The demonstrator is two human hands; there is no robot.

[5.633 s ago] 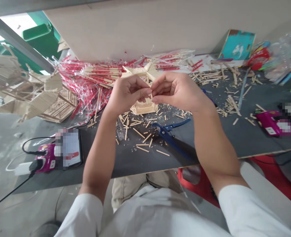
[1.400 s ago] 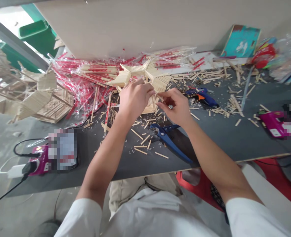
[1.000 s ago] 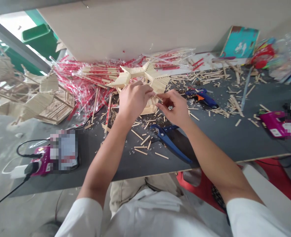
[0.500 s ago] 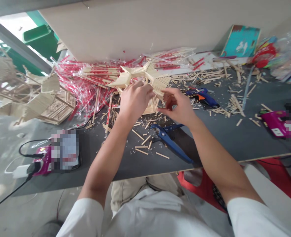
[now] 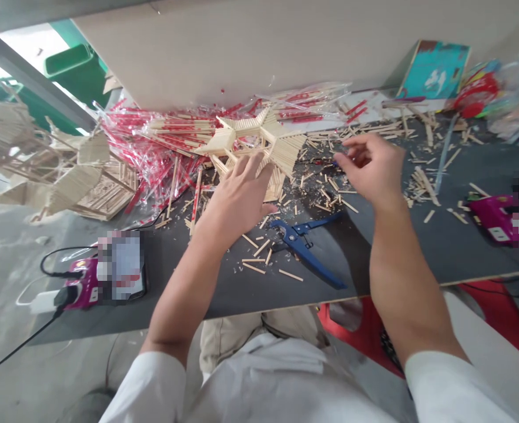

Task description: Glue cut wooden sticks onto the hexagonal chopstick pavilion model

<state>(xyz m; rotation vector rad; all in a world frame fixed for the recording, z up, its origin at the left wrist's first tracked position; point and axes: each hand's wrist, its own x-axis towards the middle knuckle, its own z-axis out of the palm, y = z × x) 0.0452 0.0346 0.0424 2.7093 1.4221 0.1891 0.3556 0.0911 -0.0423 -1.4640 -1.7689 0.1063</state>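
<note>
A star-shaped frame built from thin wooden sticks [image 5: 289, 151] stands on the dark table. My left hand [image 5: 244, 197] lies over its near side, fingers stretched onto the sticks and thumb held apart; the contact under the fingertips is hidden. Off to the right of the star is my right hand [image 5: 376, 167], with curved fingers and the thumb apart from them. It covers nearly all of a blue glue gun [image 5: 337, 163], of which only a small part shows by the thumb. Closer to me lies a blue hand cutter [image 5: 310, 255] with its handles apart.
Cut stick pieces [image 5: 253, 268] litter the table. Red-and-clear wrappers [image 5: 136, 138] pile up behind. At the left are a larger stick structure [image 5: 72, 176] and a phone [image 5: 127, 267] beside a purple power strip [image 5: 81, 285]. Another purple box [image 5: 491, 217] sits right.
My right hand has left the star and moved right, over the glue gun. My left hand stays at the star, with its thumb and fingers now spread wider.
</note>
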